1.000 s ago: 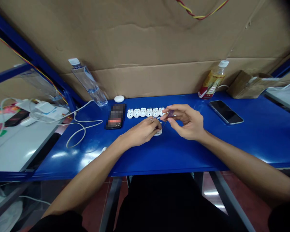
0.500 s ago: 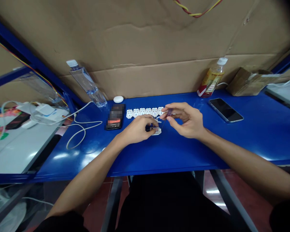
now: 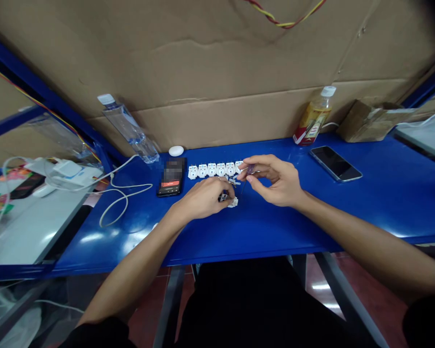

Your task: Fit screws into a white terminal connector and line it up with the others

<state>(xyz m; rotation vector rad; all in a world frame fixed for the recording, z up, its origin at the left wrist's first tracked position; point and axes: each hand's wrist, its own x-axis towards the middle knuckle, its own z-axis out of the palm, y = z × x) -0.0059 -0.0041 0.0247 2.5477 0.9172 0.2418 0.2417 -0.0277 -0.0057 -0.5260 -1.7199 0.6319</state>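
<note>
Looking at hands first: both sat near the middle of the frame, over the blue bench point(image 3: 348, 212).
Left hand: the left hand point(image 3: 203, 199) lay knuckles up on the bench, fingers curled down and pinched together on a small white plug part point(image 3: 233, 202) that rested on the surface just under the fingertips.
Right hand: the right hand point(image 3: 275, 181) hovered just right of it, thumb and forefinger closed together on a thin purple-handled tool point(image 3: 250, 169), other fingers loosely bent. Pretty sure it was a little screwdriver, but it was too small to say for certain.
Tool tip: angled down-left toward the white part; couldn't tell if it touched.
Row behind: a line of white plug pieces point(image 3: 213, 169) stood side by side just above the left hand, the right end of the row close to the right hand's fingertips.
Left of centre: a dark phone point(image 3: 171, 177) lay beside the row, a white cable point(image 3: 123, 195) looped further left, and a clear water bottle point(image 3: 128, 129) leaned against the cardboard back wall point(image 3: 217, 96).
Right side: a second phone point(image 3: 335, 164) and a yellow bottle point(image 3: 312, 123) were in the upper right, well apart from the hands.
Open room: plain blue surface stretched between the right hand and that phone, and along the near edge below both wrists.
</note>
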